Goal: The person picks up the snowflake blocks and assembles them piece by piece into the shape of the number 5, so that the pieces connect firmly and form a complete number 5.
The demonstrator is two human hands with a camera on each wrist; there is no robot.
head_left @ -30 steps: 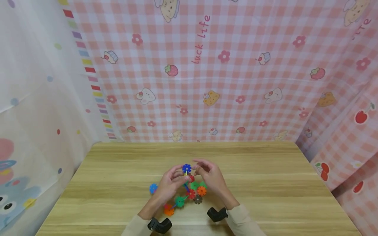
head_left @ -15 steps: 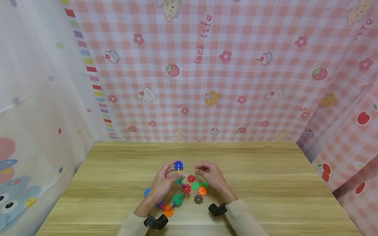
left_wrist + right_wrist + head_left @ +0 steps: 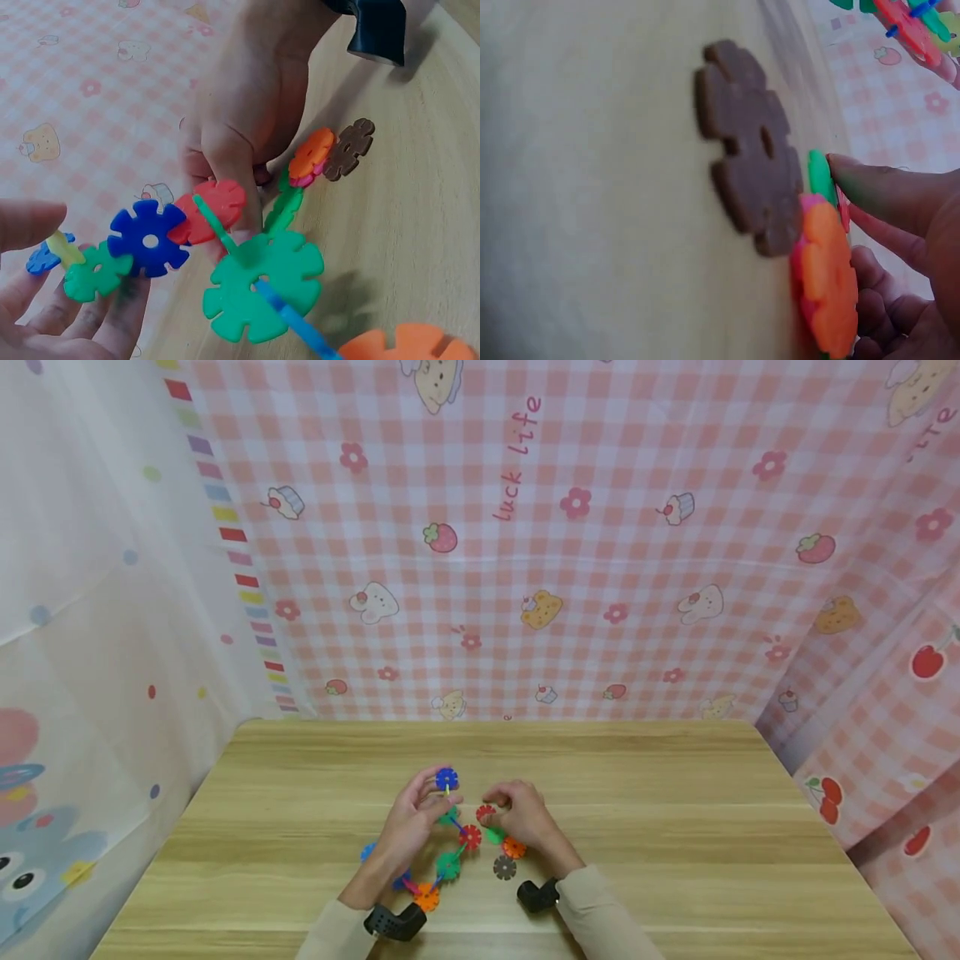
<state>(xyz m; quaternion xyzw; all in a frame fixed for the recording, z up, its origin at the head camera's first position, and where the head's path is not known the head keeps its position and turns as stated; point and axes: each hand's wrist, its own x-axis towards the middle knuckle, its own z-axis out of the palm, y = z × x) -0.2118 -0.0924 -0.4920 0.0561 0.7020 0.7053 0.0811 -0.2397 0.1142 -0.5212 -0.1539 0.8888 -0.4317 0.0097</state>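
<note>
A chain of interlocking snowflake discs hangs from my left hand (image 3: 408, 818). Thumb and fingers pinch it near the yellow disc (image 3: 66, 249), with a dark blue disc (image 3: 447, 778) above the fingertips. A red disc (image 3: 470, 837), a green disc (image 3: 448, 866) and an orange disc (image 3: 427, 897) follow down the chain toward my left wrist. My right hand (image 3: 525, 818) reaches down to the table, its thumb and index finger pinching a loose red disc (image 3: 486, 812). A light green disc (image 3: 820, 177) shows right by the thumb in the right wrist view.
Below my right hand, an orange disc (image 3: 513, 847) lies over a pink one (image 3: 306, 180). Nearer me a brown disc (image 3: 505, 867) lies on the wooden table (image 3: 675, 827). A checked pink cloth (image 3: 570, 552) hangs behind the table's far edge.
The left hand has moved left with the chain, away from the right hand. The right hand first stayed with its fingers above the table, then came down onto the loose red disc.
</note>
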